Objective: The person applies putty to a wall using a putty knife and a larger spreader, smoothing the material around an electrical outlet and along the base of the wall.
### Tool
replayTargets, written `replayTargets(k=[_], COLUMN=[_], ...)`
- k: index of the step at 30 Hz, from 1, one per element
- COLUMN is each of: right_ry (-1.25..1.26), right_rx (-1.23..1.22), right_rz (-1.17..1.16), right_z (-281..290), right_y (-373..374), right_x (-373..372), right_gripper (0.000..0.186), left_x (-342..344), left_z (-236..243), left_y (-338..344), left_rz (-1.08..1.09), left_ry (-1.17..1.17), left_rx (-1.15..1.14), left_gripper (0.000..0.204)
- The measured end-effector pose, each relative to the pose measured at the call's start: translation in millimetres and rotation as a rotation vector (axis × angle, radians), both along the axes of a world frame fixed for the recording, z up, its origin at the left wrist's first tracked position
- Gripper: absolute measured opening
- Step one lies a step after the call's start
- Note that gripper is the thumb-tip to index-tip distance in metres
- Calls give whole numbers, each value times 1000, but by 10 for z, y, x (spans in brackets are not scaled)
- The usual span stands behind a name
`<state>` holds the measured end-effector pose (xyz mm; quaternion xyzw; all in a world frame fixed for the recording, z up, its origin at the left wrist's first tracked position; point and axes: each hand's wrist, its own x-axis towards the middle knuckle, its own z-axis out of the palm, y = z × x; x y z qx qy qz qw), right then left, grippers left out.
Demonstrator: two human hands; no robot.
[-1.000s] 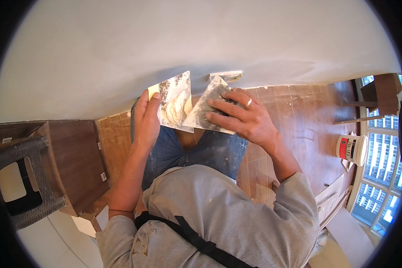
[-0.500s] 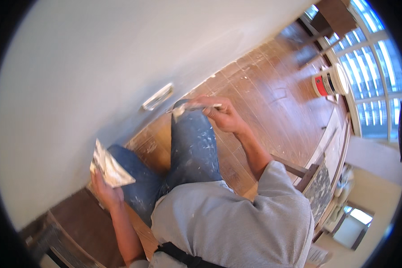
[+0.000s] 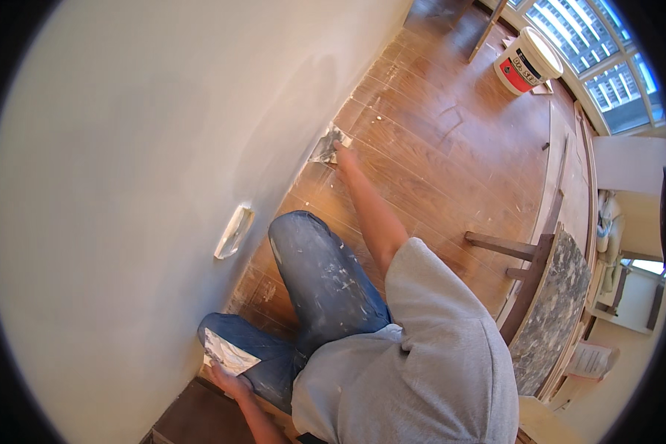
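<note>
My right hand (image 3: 344, 157) reaches far forward, closed on a broad putty knife (image 3: 327, 145) smeared with white and grey filler. Its blade is low by the foot of the pale wall (image 3: 163, 140), where the wall meets the floor. Close to my left knee, my left hand (image 3: 227, 382) grips the edge of a flat plate (image 3: 231, 354) coated in creamy filler. A rectangular recess (image 3: 234, 231) with pale edges sits low in the wall between the two hands. Some fingers of both hands are hidden.
A white bucket (image 3: 524, 68) with a red and black label stands on the wooden floor (image 3: 429, 170) near the windows. At right is a wooden bench-like frame (image 3: 522, 296) with a paint-spattered board (image 3: 553, 311). My knees in spattered jeans (image 3: 329, 274) are beside the wall.
My right hand has moved from above my knee forward to the wall's base with the putty knife. My left hand with the plate has come lower, nearer my left knee. The view has turned.
</note>
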<state>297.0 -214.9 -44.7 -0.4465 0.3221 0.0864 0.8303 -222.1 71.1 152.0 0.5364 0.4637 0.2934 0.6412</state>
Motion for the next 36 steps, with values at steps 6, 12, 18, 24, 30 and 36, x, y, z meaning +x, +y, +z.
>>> replayTargets(k=[6,12,18,24,30,36], right_ry=[119,-65,-437,-1008,-177,165], right_rx=[-241,-243,-627,-924,-660,-78], right_rz=[18,-153,-227,-53,29,21], right_z=[-181,592,2105,2364,798,99], right_y=[331,613,884,954,630,368], right_x=[483,403,-102,-929,-585,283], right_gripper=[45,51,44,37,45,54], left_x=[102,-65,10,41,-52,17], left_z=[50,-121,-63,-51,-19,-27], left_y=[-73,32,-46,-92,-63,-63], left_rz=[3,6,-44,1,29,-41], left_ry=[50,11,-36,41,40,20], left_rx=[32,61,60,98,89,82], left_gripper=[50,49,47,54,53,51])
